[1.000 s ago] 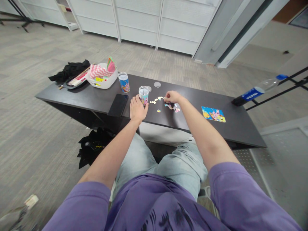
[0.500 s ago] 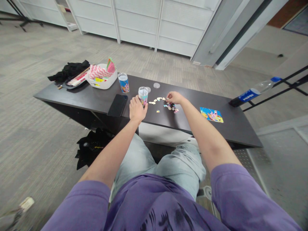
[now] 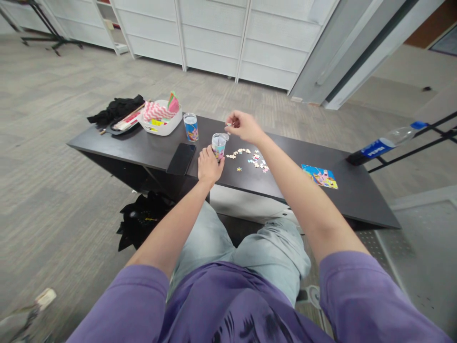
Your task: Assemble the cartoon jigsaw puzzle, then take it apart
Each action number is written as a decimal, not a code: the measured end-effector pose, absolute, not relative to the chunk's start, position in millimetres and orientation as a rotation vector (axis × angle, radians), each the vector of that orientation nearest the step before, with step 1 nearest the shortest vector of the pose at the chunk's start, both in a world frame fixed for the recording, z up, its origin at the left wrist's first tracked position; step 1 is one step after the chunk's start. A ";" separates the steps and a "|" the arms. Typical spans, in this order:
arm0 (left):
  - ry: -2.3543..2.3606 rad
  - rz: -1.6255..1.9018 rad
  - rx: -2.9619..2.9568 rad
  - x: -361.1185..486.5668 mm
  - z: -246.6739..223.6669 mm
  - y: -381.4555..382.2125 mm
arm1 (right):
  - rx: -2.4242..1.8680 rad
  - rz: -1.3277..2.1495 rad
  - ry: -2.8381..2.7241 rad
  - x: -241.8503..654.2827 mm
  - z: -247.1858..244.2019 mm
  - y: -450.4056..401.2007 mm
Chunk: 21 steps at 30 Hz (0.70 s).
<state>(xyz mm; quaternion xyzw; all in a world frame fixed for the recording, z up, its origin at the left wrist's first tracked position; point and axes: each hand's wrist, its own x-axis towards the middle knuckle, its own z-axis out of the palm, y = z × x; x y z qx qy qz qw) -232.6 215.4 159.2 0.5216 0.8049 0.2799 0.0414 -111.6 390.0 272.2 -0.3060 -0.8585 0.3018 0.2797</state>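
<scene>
My left hand is wrapped round a small printed tin can that stands upright near the table's front edge. Just right of and above the can's open top, my right hand pinches a small jigsaw puzzle piece. Several loose puzzle pieces lie on the table to the right of the can, some in a curved row, with one piece apart in front. A second printed can stands behind and to the left. A silvery round lid shows partly behind the can.
A black phone lies left of my left hand on the dark table. Farther left are a white basket and black cloth. To the right are a colourful picture card and a Pepsi bottle.
My right hand has gone from the puzzle pieces up and left to beside the can's top, with a piece between its fingers. My left hand still holds the can. The view has shifted slightly.
</scene>
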 end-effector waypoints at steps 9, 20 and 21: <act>2.462 0.864 1.600 -231.8 158.3 215.9 | -0.753 0.819 -2.417 -133.2 273.3 375.9; 2.453 0.832 1.604 -232.2 160.7 215.1 | -0.826 0.822 -2.358 -124.2 264.3 390.9; 2.454 0.832 1.599 -232.3 161.0 215.1 | -0.856 0.804 -2.356 -121.1 262.4 393.7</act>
